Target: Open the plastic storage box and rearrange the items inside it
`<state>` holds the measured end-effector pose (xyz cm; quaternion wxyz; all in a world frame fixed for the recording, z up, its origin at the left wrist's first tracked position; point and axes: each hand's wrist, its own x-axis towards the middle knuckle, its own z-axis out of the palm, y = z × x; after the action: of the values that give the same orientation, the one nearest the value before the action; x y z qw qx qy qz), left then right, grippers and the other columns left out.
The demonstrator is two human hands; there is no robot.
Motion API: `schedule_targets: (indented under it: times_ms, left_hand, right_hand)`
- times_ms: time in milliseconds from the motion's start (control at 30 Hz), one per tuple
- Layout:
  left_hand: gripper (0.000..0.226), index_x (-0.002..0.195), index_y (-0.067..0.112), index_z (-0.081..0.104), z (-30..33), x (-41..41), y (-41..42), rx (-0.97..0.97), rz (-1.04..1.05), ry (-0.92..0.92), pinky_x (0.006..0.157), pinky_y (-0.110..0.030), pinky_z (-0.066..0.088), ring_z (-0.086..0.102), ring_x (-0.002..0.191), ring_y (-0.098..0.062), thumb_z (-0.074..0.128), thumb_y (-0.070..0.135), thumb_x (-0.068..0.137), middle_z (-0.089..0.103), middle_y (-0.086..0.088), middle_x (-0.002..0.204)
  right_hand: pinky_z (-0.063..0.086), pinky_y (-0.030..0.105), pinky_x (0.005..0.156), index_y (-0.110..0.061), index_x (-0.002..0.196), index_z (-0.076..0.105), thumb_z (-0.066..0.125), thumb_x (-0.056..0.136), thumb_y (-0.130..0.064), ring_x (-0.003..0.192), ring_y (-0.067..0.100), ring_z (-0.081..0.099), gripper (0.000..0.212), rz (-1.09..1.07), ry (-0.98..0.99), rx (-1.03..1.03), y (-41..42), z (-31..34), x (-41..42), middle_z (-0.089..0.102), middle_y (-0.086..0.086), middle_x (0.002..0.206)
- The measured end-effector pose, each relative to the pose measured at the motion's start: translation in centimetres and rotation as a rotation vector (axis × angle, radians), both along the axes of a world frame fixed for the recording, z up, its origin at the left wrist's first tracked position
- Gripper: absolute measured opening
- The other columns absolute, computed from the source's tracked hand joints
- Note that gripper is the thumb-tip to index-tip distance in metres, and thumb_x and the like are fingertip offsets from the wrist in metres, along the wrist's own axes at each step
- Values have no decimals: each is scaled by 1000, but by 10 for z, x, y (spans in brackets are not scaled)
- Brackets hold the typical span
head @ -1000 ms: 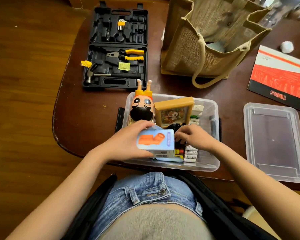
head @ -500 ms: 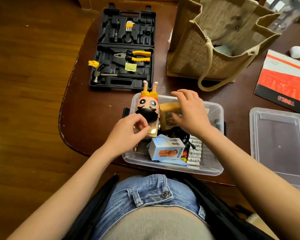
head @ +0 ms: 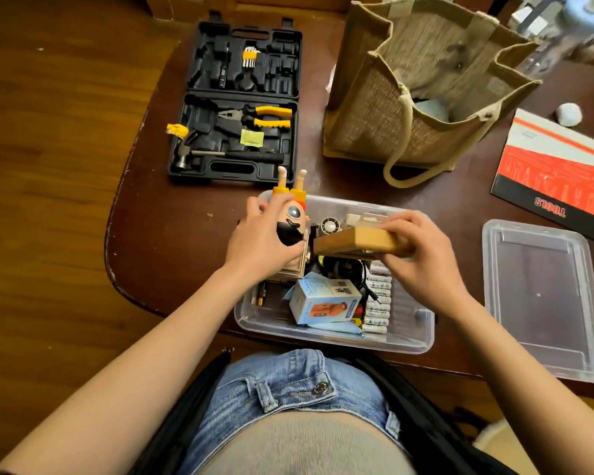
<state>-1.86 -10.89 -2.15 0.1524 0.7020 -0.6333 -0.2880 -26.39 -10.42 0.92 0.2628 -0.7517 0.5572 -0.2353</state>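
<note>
The clear plastic storage box (head: 413, 341) stands open at the table's near edge. My left hand (head: 259, 240) grips an orange toy figure (head: 293, 214) with a black beard at the box's far left corner. My right hand (head: 422, 253) holds a yellow wooden picture frame (head: 357, 242), lifted and tilted flat over the middle of the box. Inside lie a light blue carton (head: 323, 301), a row of white batteries (head: 378, 299), black cable, and a small round white fan (head: 330, 226).
The box's clear lid (head: 542, 303) lies to the right. An open black tool case (head: 237, 104) with yellow pliers sits at the far left, a burlap tote bag (head: 408, 94) behind the box, a red and white booklet (head: 559, 173) at far right.
My left hand let go of the blue carton, which now lies in the box, and took hold of the toy figure. My right hand took the picture frame and tipped it flat.
</note>
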Motion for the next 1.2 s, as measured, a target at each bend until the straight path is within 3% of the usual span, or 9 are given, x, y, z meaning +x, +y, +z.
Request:
schedule_targets:
  times_ms: [167,267,367,600,767,933,1000,1067,1200]
  left_hand:
    - [66,128,35,42,8,14,-4,39,130,421,85,-21,40,51,105,-13,70,36,68,47,4,118]
    - [64,127,34,46,22,32,0,123,44,726,85,-13,43,55,103,-1,67,36,67,54,16,115]
    - [57,120,46,51,30,50,10,231,-138,809,83,-9,44,57,103,5,68,42,66,59,26,110]
    - [43,122,43,58,24,54,21,561,-464,616,100,-11,33,44,124,7,69,32,82,53,24,130]
    - [26,104,52,64,15,44,18,565,-479,333,94,-17,41,55,106,8,70,45,80,65,21,109]
    - [6,85,36,72,15,37,13,372,-379,323,72,-13,47,62,79,8,66,36,86,70,19,84]
    - [11,86,35,69,14,33,7,195,-309,257,64,-11,45,59,74,12,64,26,88,68,20,84]
    - [20,105,28,67,10,28,-2,77,-320,111,82,-23,48,59,94,5,63,20,87,66,13,104]
    - [75,141,24,37,2,14,-21,262,-539,-188,99,-37,44,45,126,-19,75,27,77,40,1,142]
  right_hand:
    - [48,34,79,-24,98,64,72,76,1,86,15,59,34,-134,-265,175,8,10,-25,65,-5,90]
    - [53,32,79,-29,97,63,69,80,-1,88,12,62,34,-161,-418,267,8,12,-28,66,-5,93]
    - [55,29,79,-27,100,62,68,82,-5,92,16,64,29,-176,-441,284,4,11,-24,67,-1,96]
    - [53,42,81,-20,102,64,71,79,-13,90,16,61,25,-259,-276,205,-9,1,-5,66,-5,94]
    - [44,11,73,-27,100,63,71,77,-14,83,-3,55,28,-161,-156,172,-5,-7,9,61,-20,88]
    - [49,35,75,-21,106,63,70,77,-18,88,15,58,30,-83,-9,129,0,-16,18,64,-8,95]
    - [50,37,75,-22,105,62,70,77,-20,89,17,59,29,-74,23,130,-1,-18,20,67,-5,97]
    - [49,35,72,-23,104,62,69,77,-22,88,18,59,29,-84,44,138,-3,-18,21,66,-6,95]
    - [46,32,71,-25,105,62,71,77,-26,90,17,59,30,-91,62,161,-4,-18,22,66,-6,97]
